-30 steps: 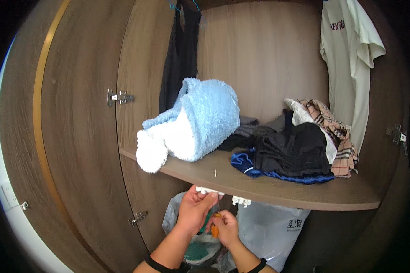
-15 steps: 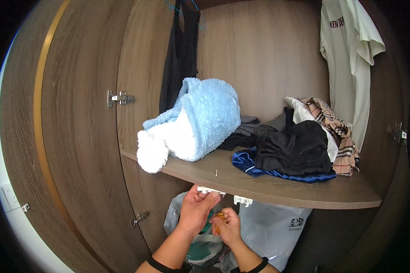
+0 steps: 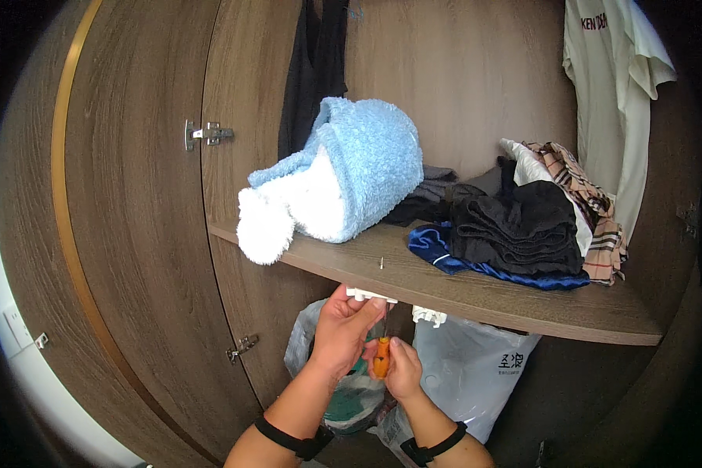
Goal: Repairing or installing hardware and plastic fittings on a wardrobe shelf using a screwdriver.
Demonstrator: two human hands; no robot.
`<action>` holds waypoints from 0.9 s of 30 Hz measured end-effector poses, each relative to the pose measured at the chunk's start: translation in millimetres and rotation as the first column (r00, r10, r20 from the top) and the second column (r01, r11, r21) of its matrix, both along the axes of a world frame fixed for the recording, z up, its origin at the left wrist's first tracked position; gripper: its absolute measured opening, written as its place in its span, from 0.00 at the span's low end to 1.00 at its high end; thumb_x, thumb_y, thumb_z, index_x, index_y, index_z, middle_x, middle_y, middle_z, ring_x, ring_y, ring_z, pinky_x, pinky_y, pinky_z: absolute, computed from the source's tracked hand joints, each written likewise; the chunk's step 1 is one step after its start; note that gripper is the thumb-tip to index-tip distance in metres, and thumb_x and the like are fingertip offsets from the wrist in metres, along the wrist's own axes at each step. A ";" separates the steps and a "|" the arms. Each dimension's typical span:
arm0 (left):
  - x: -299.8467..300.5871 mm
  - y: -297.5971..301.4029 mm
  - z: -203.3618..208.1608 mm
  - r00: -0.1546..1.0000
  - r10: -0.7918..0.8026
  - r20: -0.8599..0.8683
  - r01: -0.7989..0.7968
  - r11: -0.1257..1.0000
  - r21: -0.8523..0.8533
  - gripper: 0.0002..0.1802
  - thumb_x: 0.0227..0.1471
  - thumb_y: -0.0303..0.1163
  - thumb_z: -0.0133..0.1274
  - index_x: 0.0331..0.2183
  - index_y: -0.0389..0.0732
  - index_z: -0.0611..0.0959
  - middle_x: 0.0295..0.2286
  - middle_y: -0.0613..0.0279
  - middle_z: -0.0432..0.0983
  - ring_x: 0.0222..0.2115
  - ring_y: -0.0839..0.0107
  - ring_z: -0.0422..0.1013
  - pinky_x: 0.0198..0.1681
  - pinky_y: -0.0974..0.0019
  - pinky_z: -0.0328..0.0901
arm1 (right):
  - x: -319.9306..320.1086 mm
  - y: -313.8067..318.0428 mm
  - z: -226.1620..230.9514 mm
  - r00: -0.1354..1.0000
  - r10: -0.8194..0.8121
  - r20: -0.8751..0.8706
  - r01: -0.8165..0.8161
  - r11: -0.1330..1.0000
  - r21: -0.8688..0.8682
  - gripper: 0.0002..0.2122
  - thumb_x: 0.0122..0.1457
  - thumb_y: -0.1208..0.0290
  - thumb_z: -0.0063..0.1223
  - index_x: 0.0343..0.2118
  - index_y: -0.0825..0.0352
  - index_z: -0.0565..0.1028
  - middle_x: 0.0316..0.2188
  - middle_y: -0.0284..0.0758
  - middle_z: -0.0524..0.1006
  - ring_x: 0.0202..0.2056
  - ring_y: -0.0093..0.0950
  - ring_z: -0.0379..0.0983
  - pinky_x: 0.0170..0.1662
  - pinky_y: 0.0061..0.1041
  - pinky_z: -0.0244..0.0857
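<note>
My left hand [image 3: 343, 331] is closed on a white plastic strip [image 3: 370, 296], pressing it up against the underside of the wooden shelf [image 3: 460, 295] at its front edge. Just to the right, my right hand [image 3: 402, 366] grips an orange-handled screwdriver [image 3: 381, 359]. Its thin shaft points upward, with the tip at the strip's right end by my left thumb; exact contact is too small to see. A small screw [image 3: 381, 264] stands on the shelf top above the strip. Another white plastic piece [image 3: 429, 316] hangs under the shelf edge to the right.
On the shelf sit a blue and white fluffy bundle [image 3: 378, 168] and folded dark clothes [image 3: 519, 226]. Plastic bags [image 3: 468, 374] fill the space below, behind my hands. A cabinet door [image 3: 132, 234] with metal hinges [image 3: 209, 134] stands at left; a white shirt [image 3: 612, 101] hangs at right.
The view has tilted, so shelf and hands sit higher in the picture. My right hand has shifted its hold, and more of the orange handle shows. The left hand keeps the strip in place.
</note>
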State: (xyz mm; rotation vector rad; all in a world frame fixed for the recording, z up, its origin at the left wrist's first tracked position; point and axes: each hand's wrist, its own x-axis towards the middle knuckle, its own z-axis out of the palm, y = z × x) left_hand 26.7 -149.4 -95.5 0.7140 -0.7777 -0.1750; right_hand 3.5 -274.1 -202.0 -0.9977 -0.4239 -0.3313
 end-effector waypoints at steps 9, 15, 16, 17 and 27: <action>-16.1 2.0 -2.4 0.986 0.127 -0.104 -0.126 0.992 0.015 0.14 0.56 0.24 0.52 0.46 0.38 0.73 0.40 0.59 0.76 0.43 0.69 0.73 0.49 0.59 0.69 | -11.5 41.9 -7.2 0.997 0.029 -0.067 -0.014 0.978 0.209 0.22 0.67 0.48 0.33 0.44 0.65 0.68 0.31 0.37 0.75 0.28 0.27 0.70 0.26 0.27 0.63; 1.3 -1.5 22.4 0.993 0.086 0.083 -0.091 0.994 0.063 0.13 0.56 0.23 0.51 0.45 0.36 0.74 0.39 0.59 0.78 0.39 0.71 0.74 0.48 0.63 0.70 | -31.5 38.0 -86.2 0.900 0.256 -0.352 -0.226 0.966 0.123 0.23 0.66 0.46 0.34 0.45 0.65 0.68 0.31 0.37 0.75 0.28 0.29 0.71 0.25 0.28 0.63; 1.1 0.7 17.8 0.995 0.072 0.073 -0.077 0.995 0.068 0.14 0.56 0.24 0.52 0.45 0.35 0.73 0.40 0.57 0.77 0.40 0.69 0.75 0.49 0.64 0.70 | -28.2 31.1 -90.4 0.912 0.193 -0.361 -0.158 0.980 0.123 0.23 0.65 0.46 0.36 0.45 0.65 0.68 0.30 0.37 0.75 0.27 0.30 0.71 0.24 0.29 0.63; 2.9 2.7 14.8 0.994 0.075 0.079 -0.081 0.994 0.070 0.14 0.56 0.24 0.52 0.45 0.35 0.73 0.40 0.57 0.77 0.40 0.69 0.75 0.49 0.64 0.70 | -21.1 27.3 -83.4 0.925 0.127 -0.358 -0.091 0.989 0.116 0.23 0.64 0.45 0.37 0.44 0.64 0.68 0.29 0.37 0.75 0.25 0.31 0.70 0.23 0.30 0.62; -10.3 15.3 -22.0 0.999 0.037 -0.020 -0.036 0.997 0.061 0.18 0.54 0.22 0.53 0.48 0.34 0.71 0.41 0.54 0.76 0.43 0.65 0.74 0.48 0.64 0.69 | -39.0 5.6 -22.4 0.998 -0.026 -0.063 0.030 0.998 0.059 0.12 0.66 0.64 0.43 0.47 0.64 0.67 0.31 0.37 0.73 0.27 0.26 0.70 0.25 0.27 0.66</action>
